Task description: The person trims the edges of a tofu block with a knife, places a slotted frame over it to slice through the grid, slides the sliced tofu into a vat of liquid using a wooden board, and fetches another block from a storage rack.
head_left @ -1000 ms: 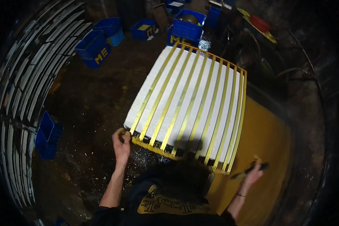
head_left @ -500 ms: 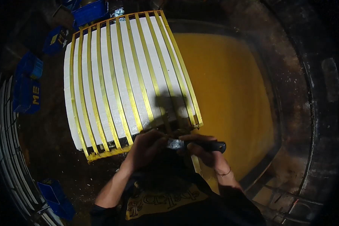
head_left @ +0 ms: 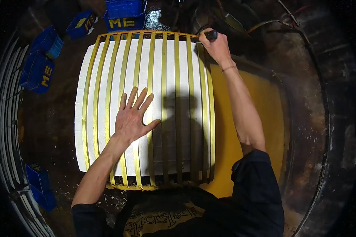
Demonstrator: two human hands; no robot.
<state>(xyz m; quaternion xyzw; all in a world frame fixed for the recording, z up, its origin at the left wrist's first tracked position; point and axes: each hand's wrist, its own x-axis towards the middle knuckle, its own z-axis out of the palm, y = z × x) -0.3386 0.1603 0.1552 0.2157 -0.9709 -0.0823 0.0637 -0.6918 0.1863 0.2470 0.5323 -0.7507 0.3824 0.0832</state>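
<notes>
We see yellow strips [head_left: 150, 71] striping the white slab [head_left: 81, 102], blue crates [head_left: 124, 21] (one lettered "ME" in yellow), an amber-yellow surface [head_left: 241, 114], and black sleeves [head_left: 257, 185].

The person wears a loose black top [head_left: 221, 215] of plain, matte-looking cloth. Across it runs a tan-gold printed panel [head_left: 164, 221] with uneven edges, filled with curly, decorative black lettering that appears upside down from the head view; the words are too distorted to read surely. To the left of the panel, the left sleeve [head_left: 89, 219] is black and ends around the elbow. To the right of the panel, the right sleeve [head_left: 259, 185] matches, its hem creased and bunched. A thin, dark reddish-brown bracelet [head_left: 228, 68] circles the right wrist, well above the panel.
</notes>
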